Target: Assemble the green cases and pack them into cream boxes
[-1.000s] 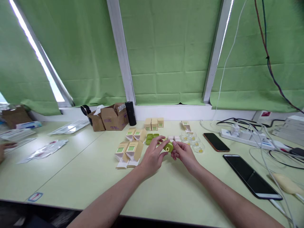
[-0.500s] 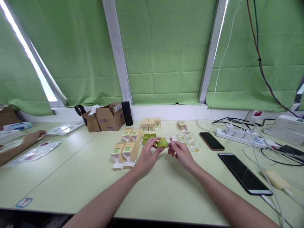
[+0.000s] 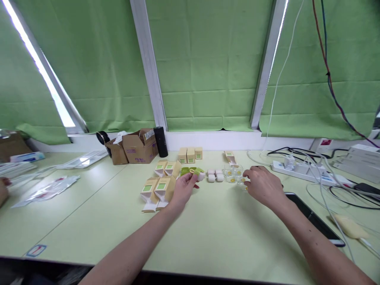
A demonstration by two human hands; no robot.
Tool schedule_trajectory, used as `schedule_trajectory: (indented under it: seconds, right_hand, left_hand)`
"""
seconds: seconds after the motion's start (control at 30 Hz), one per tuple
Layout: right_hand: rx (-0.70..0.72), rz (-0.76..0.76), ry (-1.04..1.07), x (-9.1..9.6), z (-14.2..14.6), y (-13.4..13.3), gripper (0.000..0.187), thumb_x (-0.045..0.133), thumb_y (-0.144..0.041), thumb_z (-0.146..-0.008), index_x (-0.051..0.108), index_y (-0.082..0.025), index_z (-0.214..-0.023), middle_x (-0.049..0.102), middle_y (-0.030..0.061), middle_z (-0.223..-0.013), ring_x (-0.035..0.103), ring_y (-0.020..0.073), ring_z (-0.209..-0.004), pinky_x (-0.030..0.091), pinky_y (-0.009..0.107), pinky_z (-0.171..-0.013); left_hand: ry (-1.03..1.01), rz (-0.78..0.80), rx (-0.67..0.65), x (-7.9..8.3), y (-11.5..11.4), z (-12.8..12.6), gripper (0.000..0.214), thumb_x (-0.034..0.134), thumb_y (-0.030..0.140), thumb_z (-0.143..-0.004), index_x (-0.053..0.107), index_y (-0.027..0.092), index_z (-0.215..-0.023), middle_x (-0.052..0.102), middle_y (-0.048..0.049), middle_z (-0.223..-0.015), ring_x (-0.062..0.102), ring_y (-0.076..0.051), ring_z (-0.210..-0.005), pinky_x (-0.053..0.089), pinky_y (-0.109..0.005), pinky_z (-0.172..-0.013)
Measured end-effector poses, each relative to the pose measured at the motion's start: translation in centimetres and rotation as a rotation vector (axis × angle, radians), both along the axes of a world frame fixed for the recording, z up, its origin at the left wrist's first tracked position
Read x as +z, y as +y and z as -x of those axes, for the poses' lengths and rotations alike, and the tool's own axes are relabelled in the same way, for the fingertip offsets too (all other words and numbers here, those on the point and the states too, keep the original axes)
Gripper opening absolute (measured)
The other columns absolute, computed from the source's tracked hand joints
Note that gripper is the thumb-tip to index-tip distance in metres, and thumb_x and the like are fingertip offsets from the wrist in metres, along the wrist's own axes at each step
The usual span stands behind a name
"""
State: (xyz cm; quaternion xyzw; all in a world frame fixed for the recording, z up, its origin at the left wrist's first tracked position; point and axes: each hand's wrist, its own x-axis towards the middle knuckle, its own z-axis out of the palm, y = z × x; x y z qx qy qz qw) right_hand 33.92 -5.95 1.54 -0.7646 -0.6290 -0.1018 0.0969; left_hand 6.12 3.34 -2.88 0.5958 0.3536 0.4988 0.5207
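My left hand [image 3: 184, 189] is closed on a small light-green holder [image 3: 196, 171] with a white rounded piece [image 3: 201, 176] at its right side. More green holders [image 3: 184, 170] sit just behind these fingers. My right hand [image 3: 263, 185] reaches over the right end of a group of clear plastic cups [image 3: 230, 179] with yellow marks. Its thumb and fingertips are apart around the nearest cup, partly hiding it; firm contact cannot be made out. Several white rounded pieces [image 3: 211, 178] stand in a block between my hands.
Cream boxes with open flaps [image 3: 162, 189] stand left of my left hand, with smaller boxes [image 3: 190, 155] behind. A phone [image 3: 308, 215], power strip [image 3: 297, 169] and loose cables lie right. Cardboard cartons [image 3: 138, 148] and a black cylinder [image 3: 160, 141] stand at the back. Another person's hand [image 3: 3, 190] shows far left.
My right hand has left the green holder and moved right to the clear cups. My left hand keeps the holder, now turned with the white piece showing. The other person's hand has drawn back left.
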Motion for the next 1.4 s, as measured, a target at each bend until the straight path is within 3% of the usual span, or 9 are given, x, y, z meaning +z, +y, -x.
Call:
schedule_trajectory:
  seconds: [0.2,0.33,0.53,0.7,0.83,0.93,1.03,1.2,1.4]
  right_hand:
    - [-0.043,0.088,-0.189,-2.4,-2.0,-0.5,0.026,0.062,-0.004,-0.085,0.079,-0.017,-0.101,0.068,0.0192,-0.110,0.059,0.0342,-0.111,0.042,0.033,-0.069]
    - [-0.030,0.078,-0.166,-2.2,-1.5,-0.6,0.028,0.058,0.001,-0.085,0.077,-0.017,-0.093,0.066,0.0179,-0.108,0.059,0.0326,-0.109,0.040,0.031,-0.067]
    - [0.218,0.047,0.115,-1.2,3.3,-0.8,0.018,0.058,-0.007,-0.094,0.070,-0.020,-0.094,0.063,0.0125,-0.121,0.059,0.0265,-0.112,0.039,0.027,-0.066]
    - [0.413,0.101,0.074,-2.3,8.3,0.3,0.036,0.054,0.008,-0.077,0.067,-0.017,-0.099,0.065,0.0148,-0.124,0.063,0.0277,-0.109,0.038,0.029,-0.065]
    - [0.470,0.132,0.159,-3.0,9.4,1.6,0.034,0.058,0.006,-0.076,0.065,-0.018,-0.099,0.069,0.0127,-0.114,0.065,0.0271,-0.104,0.037,0.029,-0.067]
    - [0.443,0.088,0.452,-3.8,9.0,2.7,0.044,0.068,-0.001,-0.075,0.062,-0.020,-0.114,0.071,0.0100,-0.111,0.066,0.0251,-0.097,0.041,0.030,-0.073]
    - [0.419,0.050,1.020,-5.2,8.7,4.0,0.061,0.076,-0.003,-0.063,0.061,-0.022,-0.118,0.073,0.0068,-0.109,0.066,0.0246,-0.098,0.046,0.034,-0.082]
    - [0.459,0.021,1.320,-6.4,8.7,4.7,0.048,0.082,-0.030,-0.070,0.062,-0.019,-0.113,0.075,0.0124,-0.114,0.071,0.0269,-0.104,0.056,0.041,-0.088]
    - [0.617,0.051,2.106,-5.3,8.3,3.7,0.046,0.077,-0.053,-0.081,0.071,-0.021,-0.114,0.077,0.0095,-0.101,0.075,0.0301,-0.100,0.056,0.051,-0.097]
  left_hand:
    - [-0.117,0.077,-0.015,-0.5,0.3,0.1,0.058,0.081,0.069,-0.075,0.079,0.014,-0.092,0.072,-0.0108,-0.093,0.065,-0.021,-0.088,0.059,-0.031,-0.072]
    - [-0.148,0.102,-0.019,-0.6,0.3,0.1,0.059,0.083,0.069,-0.073,0.080,0.014,-0.093,0.072,-0.0119,-0.099,0.065,-0.021,-0.090,0.058,-0.031,-0.072]
    - [-0.152,0.084,0.004,-0.4,0.4,0.1,0.060,0.083,0.070,-0.072,0.078,0.014,-0.091,0.072,-0.0111,-0.095,0.064,-0.021,-0.089,0.058,-0.030,-0.071]
    - [-0.154,0.070,0.026,-0.3,0.5,0.1,0.059,0.085,0.068,-0.071,0.077,0.014,-0.091,0.072,-0.0101,-0.093,0.065,-0.020,-0.086,0.057,-0.028,-0.070]
    - [-0.155,0.061,0.041,-0.3,0.5,0.2,0.059,0.084,0.069,-0.071,0.076,0.014,-0.088,0.072,-0.0088,-0.091,0.066,-0.019,-0.083,0.057,-0.028,-0.069]
    - [-0.157,0.057,0.048,-0.3,0.6,0.1,0.060,0.084,0.070,-0.070,0.076,0.014,-0.090,0.073,-0.0092,-0.092,0.066,-0.018,-0.083,0.057,-0.028,-0.069]
    - [-0.158,0.046,0.057,-0.3,0.6,0.1,0.059,0.083,0.070,-0.072,0.076,0.014,-0.091,0.074,-0.0090,-0.093,0.067,-0.019,-0.084,0.057,-0.029,-0.070]
    - [-0.181,0.049,0.071,-0.3,0.7,0.2,0.061,0.084,0.071,-0.070,0.077,0.014,-0.092,0.074,-0.0084,-0.091,0.067,-0.018,-0.082,0.057,-0.030,-0.070]
    - [-0.184,0.053,0.070,-0.3,0.7,0.2,0.061,0.083,0.071,-0.072,0.077,0.014,-0.093,0.074,-0.0095,-0.092,0.067,-0.019,-0.083,0.057,-0.029,-0.072]
